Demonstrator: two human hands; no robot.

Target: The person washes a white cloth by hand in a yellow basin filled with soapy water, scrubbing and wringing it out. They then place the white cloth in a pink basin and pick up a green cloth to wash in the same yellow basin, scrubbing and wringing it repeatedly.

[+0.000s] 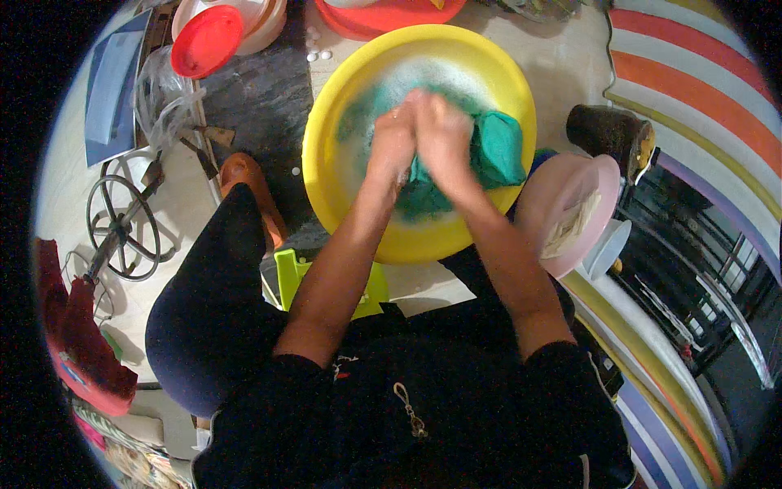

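A yellow round basin [326, 175] of soapy water stands on the floor in front of me. A teal green cloth [498, 148] lies bunched inside it, partly under foam. My left hand [393, 140] and my right hand [440, 134] are pressed together over the middle of the basin, both closed on the wet cloth. The fingers are blurred. Part of the cloth is hidden beneath my hands.
A pink bucket [547, 196] holding pale fabric stands right of the basin, beside a dark pot [609, 134]. A red lid [205, 41] and an orange-red tub [391, 16] lie beyond. A metal wheel stand [122, 224] is at left, a striped mat [700, 90] at right.
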